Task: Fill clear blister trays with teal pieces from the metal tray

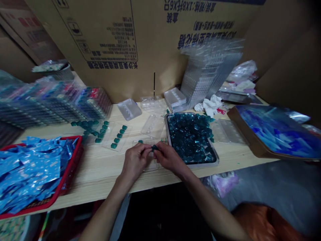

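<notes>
My left hand (135, 160) and my right hand (170, 158) meet above a clear plastic tray (150, 165) near the table's front edge. Pinched between both sets of fingertips is a small dark teal piece (154, 147), glossy and roughly block-shaped. Another teal piece (140, 141) lies just behind my left hand. Close to my right hand stands a shallow metal tray (216, 161) heaped with similar teal pieces (190, 137). To the left, a clear tray (122, 142) carries a row of them, beside more rows.
A red basket (79, 150) of blue packets stands at left, with stacked filled packs (95, 103) behind. Tall stacked clear trays (208, 70) rise at the back before a large carton (150, 36). An open box (238, 129) of blue film pieces sits right, beside crumpled tissue (213, 105).
</notes>
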Action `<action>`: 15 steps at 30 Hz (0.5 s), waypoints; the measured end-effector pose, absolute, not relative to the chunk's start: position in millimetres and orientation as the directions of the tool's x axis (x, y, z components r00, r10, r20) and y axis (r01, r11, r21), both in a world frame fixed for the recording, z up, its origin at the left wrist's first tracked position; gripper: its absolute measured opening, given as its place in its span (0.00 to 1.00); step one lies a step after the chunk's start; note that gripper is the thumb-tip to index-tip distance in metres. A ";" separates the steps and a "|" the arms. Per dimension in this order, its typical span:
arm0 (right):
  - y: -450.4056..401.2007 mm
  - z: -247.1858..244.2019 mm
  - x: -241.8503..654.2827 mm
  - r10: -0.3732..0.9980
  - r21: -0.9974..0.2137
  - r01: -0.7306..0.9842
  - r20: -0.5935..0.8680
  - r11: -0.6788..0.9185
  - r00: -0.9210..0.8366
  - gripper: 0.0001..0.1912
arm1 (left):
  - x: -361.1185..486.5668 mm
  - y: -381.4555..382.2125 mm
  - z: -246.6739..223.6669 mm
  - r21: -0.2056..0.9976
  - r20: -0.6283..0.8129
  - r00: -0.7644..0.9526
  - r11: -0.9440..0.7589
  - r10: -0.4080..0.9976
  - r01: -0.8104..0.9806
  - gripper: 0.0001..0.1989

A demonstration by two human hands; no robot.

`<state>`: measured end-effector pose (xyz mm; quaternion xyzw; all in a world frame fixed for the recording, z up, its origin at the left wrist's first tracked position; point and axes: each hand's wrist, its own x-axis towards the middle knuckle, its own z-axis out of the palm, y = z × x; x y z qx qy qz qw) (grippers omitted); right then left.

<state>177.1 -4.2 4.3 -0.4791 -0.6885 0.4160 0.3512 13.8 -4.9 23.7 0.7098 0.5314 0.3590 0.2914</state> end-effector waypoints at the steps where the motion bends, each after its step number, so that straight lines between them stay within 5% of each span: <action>1: -4.9 6.8 178.3 0.952 -0.882 0.415 0.103 0.222 -0.290 0.05 | 14.6 -4.3 26.0 0.728 0.236 0.210 -0.316 0.949 0.608 0.08; 5: -8.7 18.0 185.8 0.946 -0.838 0.494 0.075 0.231 -0.316 0.07 | 14.4 -3.0 37.8 0.588 0.210 0.373 -0.421 0.904 0.690 0.10; 10: -14.8 29.1 193.5 0.931 -0.866 0.436 0.088 0.247 -0.353 0.08 | 12.4 -4.0 51.8 0.705 0.049 0.448 -0.349 0.893 0.618 0.14; 15: -21.7 30.1 187.3 0.926 -0.664 0.650 0.200 0.369 -0.321 0.06 | 23.3 -10.2 52.0 0.788 0.013 0.361 -0.232 0.933 0.570 0.09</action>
